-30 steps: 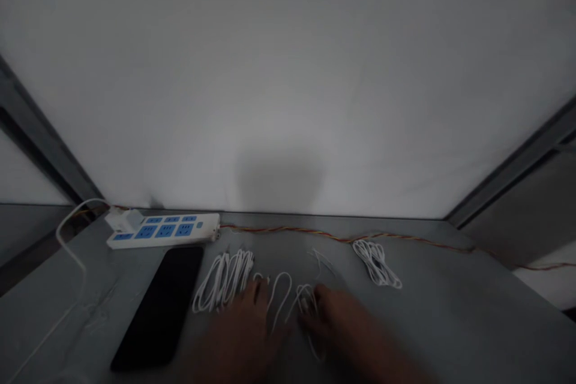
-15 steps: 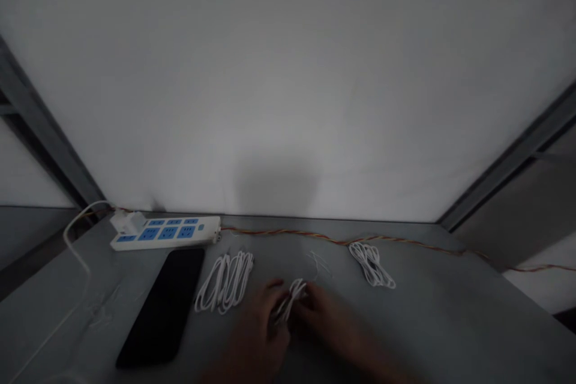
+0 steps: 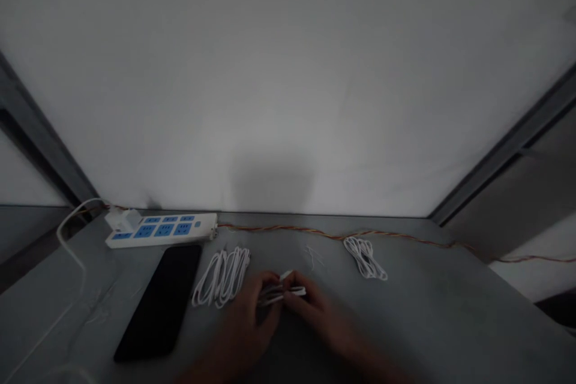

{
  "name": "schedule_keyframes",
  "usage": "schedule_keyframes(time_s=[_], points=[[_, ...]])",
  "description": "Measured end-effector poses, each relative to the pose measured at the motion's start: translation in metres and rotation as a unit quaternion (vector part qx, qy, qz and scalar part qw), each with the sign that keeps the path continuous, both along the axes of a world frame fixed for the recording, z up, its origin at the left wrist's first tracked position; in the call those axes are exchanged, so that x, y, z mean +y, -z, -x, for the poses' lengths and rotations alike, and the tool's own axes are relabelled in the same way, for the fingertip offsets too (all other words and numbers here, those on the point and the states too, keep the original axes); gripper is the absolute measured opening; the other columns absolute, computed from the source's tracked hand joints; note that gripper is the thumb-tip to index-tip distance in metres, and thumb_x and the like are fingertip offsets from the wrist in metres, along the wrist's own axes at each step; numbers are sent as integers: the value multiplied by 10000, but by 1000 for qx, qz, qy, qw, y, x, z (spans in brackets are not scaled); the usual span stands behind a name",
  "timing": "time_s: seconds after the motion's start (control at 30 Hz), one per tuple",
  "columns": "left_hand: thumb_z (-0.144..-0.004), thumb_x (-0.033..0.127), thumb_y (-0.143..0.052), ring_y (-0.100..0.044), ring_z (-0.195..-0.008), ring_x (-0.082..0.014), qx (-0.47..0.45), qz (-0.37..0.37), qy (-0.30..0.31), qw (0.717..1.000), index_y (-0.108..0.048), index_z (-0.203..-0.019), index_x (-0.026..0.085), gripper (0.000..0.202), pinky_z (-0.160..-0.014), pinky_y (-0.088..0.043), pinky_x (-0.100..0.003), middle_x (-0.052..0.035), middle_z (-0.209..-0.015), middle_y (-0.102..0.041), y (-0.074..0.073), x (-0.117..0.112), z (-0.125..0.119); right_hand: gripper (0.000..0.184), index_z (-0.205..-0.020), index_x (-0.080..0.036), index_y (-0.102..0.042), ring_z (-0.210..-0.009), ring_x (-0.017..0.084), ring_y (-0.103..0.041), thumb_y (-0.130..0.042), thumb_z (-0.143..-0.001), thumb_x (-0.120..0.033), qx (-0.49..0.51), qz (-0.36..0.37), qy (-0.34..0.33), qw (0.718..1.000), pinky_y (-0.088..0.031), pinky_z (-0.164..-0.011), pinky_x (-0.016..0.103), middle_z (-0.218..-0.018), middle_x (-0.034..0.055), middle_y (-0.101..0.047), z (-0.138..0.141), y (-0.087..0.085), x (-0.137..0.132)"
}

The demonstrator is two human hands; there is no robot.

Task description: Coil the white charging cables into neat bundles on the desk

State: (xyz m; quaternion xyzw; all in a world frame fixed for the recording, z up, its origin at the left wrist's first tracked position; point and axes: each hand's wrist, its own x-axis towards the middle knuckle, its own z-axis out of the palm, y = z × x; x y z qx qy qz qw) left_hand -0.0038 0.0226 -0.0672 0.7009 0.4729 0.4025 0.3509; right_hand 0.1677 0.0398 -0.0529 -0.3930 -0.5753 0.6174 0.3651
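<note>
Between my two hands is a small folded bundle of white cable, held low over the front middle of the table. My left hand wraps its fingers and thumb around the left part. On the right end, my right hand pinches the cable between thumb and fingers, with white loops poking out past the fingertips. Just left of my hands lies a loosely coiled white cable. A smaller white cable coil rests farther off to the right. The image is dim, so the cable's ends are hard to make out.
A white power strip with blue sockets lies along the wall, with a white charger plugged in. A black phone lies in front of it. Twisted red-yellow wire runs along the back. Thin white ties lie beyond my hands.
The cable bundle has turned from steeply slanted to nearly level. My right hand has closed in toward my left, its fingertips now pinching the bundle's right end. The view has shifted slightly.
</note>
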Motion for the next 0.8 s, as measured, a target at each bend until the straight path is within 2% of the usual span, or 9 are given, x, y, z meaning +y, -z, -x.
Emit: schedule_keyframes(time_s=[0.2,0.27,0.33,0.4,0.53,0.67,0.8], points=[[-943,298,-495,-660,-998,-201,-22,-20,-10,1000,-641,-999,245,165,-888,-518,-320,-39,-1051,-706,4,5,0,315,-794,-208,-536,-661,132,-513,-579,-880,-508,-40,-60,29,997,-403,-622,246,-709,-36,-536,5,11,2],[-933,314,-517,-667,-984,-201,-25,-26,-26,999,-656,-967,238,163,-883,-521,-320,-39,-1040,-718,3,6,0,335,-907,-210,-548,-623,135,-537,-566,-877,-542,-64,-57,63,994,-412,-585,243,-677,-39,-562,3,13,4],[-922,318,-529,-671,-983,-200,-32,-34,-45,998,-665,-949,229,165,-879,-526,-320,-44,-1035,-726,1,5,0,444,-1103,-209,-524,-554,141,-539,-544,-872,-588,-108,-50,99,988,-399,-524,241,-616,-52,-568,-1,13,5],[-914,314,-534,-677,-977,-198,-38,-39,-60,997,-674,-931,222,169,-868,-535,-315,-47,-1032,-732,-4,3,0,555,-1236,-211,-482,-544,153,-562,-518,-869,-625,-132,-37,105,985,-405,-507,248,-638,-38,-612,-4,9,4],[-916,318,-543,-694,-932,-188,-41,-37,-56,997,-699,-953,227,184,-834,-551,-296,-37,-991,-746,-8,-2,0,447,-1122,-230,-605,-818,209,-667,-526,-875,-593,-63,-1,42,997,-494,-719,315,-937,37,-708,-7,-6,0],[-910,300,-556,-701,-940,-192,-39,-60,-58,996,-703,-972,247,168,-833,-556,-289,-25,-1007,-750,-3,-3,1,412,-1079,-238,-636,-1019,268,-648,-590,-840,-570,14,53,13,998,-484,-881,382,-997,43,-712,-7,-15,-2],[-900,280,-579,-703,-941,-184,-22,-78,-60,995,-698,-963,266,135,-838,-555,-277,-12,-1008,-747,2,-2,3,418,-1101,-261,-640,-1056,265,-634,-569,-855,-592,-1,79,1,997,-451,-945,411,-1031,32,-707,-9,-17,-1]])
